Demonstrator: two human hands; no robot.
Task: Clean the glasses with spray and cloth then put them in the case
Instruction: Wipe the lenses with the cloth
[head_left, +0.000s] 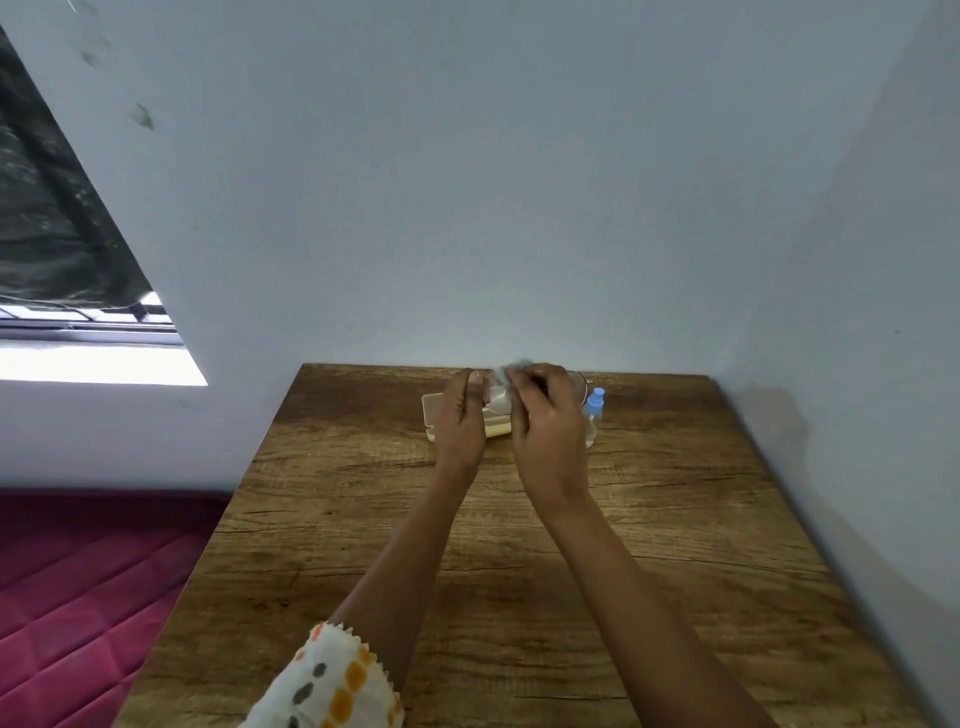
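Note:
Thin metal-framed glasses (498, 397) are held up over the far end of the wooden table (519, 545). My left hand (460, 421) grips their left side. My right hand (545, 421) pinches a pale blue-green cloth (511, 368) against the left lens. The right lens shows only as a rim behind my right hand. A pale yellow glasses case (432, 410) lies open on the table beneath my hands, mostly hidden by them. A small clear spray bottle with a blue cap (595, 408) stands upright just right of my right hand.
The table stands in a corner, with grey-blue walls at its far edge and along its right side. A pink quilted mattress (88, 587) lies to the left, below table level. A window (88, 332) is at the upper left.

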